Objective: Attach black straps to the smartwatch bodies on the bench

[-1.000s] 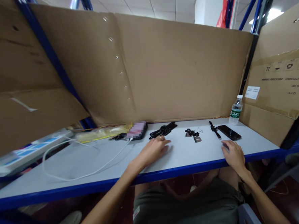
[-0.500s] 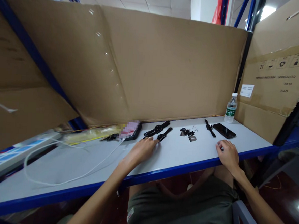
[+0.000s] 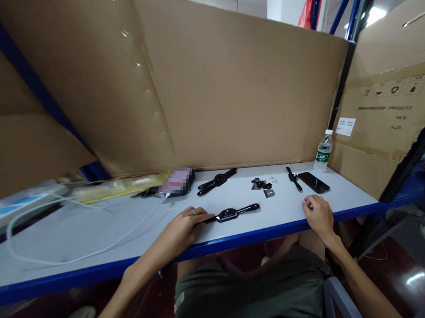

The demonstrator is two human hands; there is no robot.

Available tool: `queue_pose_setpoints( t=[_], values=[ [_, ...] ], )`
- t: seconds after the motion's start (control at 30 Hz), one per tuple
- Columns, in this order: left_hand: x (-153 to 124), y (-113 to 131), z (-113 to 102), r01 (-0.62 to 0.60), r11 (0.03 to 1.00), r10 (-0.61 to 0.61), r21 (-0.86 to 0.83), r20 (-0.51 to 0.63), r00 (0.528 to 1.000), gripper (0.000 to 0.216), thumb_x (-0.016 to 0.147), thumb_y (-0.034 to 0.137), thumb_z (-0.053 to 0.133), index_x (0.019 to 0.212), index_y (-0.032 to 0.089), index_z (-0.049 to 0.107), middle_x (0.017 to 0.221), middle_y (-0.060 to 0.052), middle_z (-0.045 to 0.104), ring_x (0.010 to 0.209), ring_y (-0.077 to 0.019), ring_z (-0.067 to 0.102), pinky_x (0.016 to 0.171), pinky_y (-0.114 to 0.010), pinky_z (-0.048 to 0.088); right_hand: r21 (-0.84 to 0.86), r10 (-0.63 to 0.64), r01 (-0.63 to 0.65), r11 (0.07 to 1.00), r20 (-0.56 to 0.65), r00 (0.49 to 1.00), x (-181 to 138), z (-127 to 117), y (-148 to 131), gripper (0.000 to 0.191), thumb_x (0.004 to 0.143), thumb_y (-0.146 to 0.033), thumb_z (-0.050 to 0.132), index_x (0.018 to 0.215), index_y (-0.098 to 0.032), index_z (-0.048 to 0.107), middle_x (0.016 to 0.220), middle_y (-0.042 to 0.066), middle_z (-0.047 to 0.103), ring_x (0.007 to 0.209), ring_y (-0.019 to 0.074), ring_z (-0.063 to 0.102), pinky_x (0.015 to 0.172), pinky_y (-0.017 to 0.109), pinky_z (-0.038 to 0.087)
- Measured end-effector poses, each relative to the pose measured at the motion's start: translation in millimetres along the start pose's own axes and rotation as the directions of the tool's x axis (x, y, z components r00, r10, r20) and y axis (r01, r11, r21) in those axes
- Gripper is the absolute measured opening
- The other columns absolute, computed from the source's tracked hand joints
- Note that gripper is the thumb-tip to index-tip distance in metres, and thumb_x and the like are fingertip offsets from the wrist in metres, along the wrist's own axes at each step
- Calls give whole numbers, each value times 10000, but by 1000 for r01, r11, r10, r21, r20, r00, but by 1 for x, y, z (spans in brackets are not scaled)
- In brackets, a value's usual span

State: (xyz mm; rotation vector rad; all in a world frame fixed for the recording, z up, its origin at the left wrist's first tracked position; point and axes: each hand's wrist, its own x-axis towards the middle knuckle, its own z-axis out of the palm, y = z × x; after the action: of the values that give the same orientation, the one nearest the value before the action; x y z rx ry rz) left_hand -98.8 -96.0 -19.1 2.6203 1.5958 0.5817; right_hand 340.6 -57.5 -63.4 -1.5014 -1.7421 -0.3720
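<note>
1. Power strip [image 3: 18,212]: sits at the far left; not in the way of either hand
2. White cable [image 3: 84,261]: loops over the left of the table and runs to the blurred device [image 3: 180,182]; CAUTION: a leftward swing of the left forearm could catch the loop and drag the device
3. Left hand [image 3: 185,222]: fingers closed on the left handle of the black tool [image 3: 228,215]; CAUTION: the hold is at one end only, so the tool could pivot or slip if the far handle is knocked
4. Overlapping black pieces [image 3: 217,180]: lie behind the held tool, near the cardboard panel [image 3: 238,93]; CAUTION: pushing the held tool backward could strike them
5. Black tool: lies crosswise in front of the person, near the blue table edge [image 3: 243,238]; whether it touches the tabletop cannot be told; CAUTION: a loosened hold there could let it fall over the edge
6. Small dark parts [image 3: 258,183], metal plate [image 3: 269,193] and bright bits [image 3: 273,180]: loose, beyond the far handle; CAUTION: a sweep to the right could scatter them
7. Slim black tool [image 3: 295,179], phone [image 3: 314,182] and bottle [image 3: 322,153]: close together; they crowd a forward reach of the right hand
8. Right hand [image 3: 319,215]: at the edge, fingers loosely curled, nothing visible in the grip
</note>
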Motion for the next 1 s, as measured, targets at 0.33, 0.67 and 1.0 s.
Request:
queue_pose_setpoints(
  t=[0.33,0.67,1.0],
  values=[
    [38,65,8,-10,992,2,124,61,998,429,966,126,468,1237,255,775,1070,-122,720,1034,-286,653,928,-420,524,38,-37,38,999,-17,999,1,-4,0,249,975,-256,494,726,-243,480,844,62,686,852,244,599,754,356,376],
    [85,67,4,108,934,-153,342,107,982,415,951,109,459,1210,166,779,1078,-191,719,1005,-300,702,891,-401,528,57,-19,20,998,-14,1000,1,-4,-1,246,969,-253,510,725,-246,480,839,56,688,860,246,604,768,357,390],
    [44,53,18,101,960,-106,260,5,994,404,981,156,496,1273,251,758,1055,-123,692,988,-255,683,878,-352,545,37,8,-8,999,3,1000,-1,-2,-3,226,967,-232,517,743,-242,495,845,49,686,878,243,606,779,349,389]
  ],
)
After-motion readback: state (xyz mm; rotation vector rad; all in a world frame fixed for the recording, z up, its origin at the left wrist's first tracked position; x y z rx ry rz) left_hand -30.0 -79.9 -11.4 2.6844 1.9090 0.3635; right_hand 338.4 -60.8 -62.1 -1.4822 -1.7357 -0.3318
